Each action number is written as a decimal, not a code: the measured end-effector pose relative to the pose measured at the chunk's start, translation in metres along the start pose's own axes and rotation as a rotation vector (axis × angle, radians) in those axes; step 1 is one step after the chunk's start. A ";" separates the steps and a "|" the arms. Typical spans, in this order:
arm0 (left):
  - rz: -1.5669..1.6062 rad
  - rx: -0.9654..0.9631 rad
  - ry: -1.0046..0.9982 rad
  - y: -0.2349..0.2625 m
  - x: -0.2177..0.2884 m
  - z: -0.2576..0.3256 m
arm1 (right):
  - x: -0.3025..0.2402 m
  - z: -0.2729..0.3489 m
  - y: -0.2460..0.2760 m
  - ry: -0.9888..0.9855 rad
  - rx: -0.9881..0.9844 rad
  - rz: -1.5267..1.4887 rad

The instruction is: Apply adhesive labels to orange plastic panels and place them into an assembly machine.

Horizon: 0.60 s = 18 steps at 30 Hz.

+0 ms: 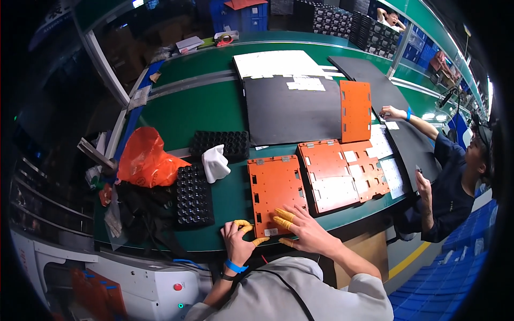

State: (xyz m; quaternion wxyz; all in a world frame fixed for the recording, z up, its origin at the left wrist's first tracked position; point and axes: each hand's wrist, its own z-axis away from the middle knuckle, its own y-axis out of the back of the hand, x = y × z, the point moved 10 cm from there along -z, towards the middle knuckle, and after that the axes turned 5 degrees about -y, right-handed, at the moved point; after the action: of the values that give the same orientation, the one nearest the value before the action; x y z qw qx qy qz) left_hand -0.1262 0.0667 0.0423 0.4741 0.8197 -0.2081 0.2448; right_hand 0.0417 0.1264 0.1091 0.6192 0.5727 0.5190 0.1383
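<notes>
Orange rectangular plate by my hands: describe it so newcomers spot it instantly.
On the green workbench, find the large dark central sheet. Toward you from its left half lies the rectangular orange plate. Unlike the orange plates to its right, it lies under your yellow-covered right fingers.

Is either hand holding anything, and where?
Cannot tell: the right hand lies over the nearest orange panel, near-right corner; the left hand is at its near-left corner.

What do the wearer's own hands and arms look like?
The left hand and right hand both wear yellow finger cots. The left also has a blue wristband with a dark band behind it. The right sleeve is pale grey and short.
</notes>
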 end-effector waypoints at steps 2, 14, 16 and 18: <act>0.009 -0.005 0.011 0.000 -0.001 0.001 | 0.017 -0.015 -0.009 -0.051 -0.128 -0.094; -0.046 -0.071 -0.046 -0.003 0.003 -0.003 | 0.353 -0.263 0.140 -0.688 0.668 -0.039; -0.066 -0.077 -0.056 -0.003 0.004 -0.002 | 0.419 -0.295 0.144 -0.835 0.623 0.043; -0.087 -0.068 -0.057 -0.002 0.005 -0.004 | 0.470 -0.305 0.148 -0.914 0.635 0.163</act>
State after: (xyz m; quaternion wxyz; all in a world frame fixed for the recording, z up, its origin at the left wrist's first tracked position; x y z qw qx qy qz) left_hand -0.1218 0.0707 0.0455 0.5057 0.8181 -0.1942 0.1932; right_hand 0.0591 0.7037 0.0674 0.5655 0.7711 0.1680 -0.2395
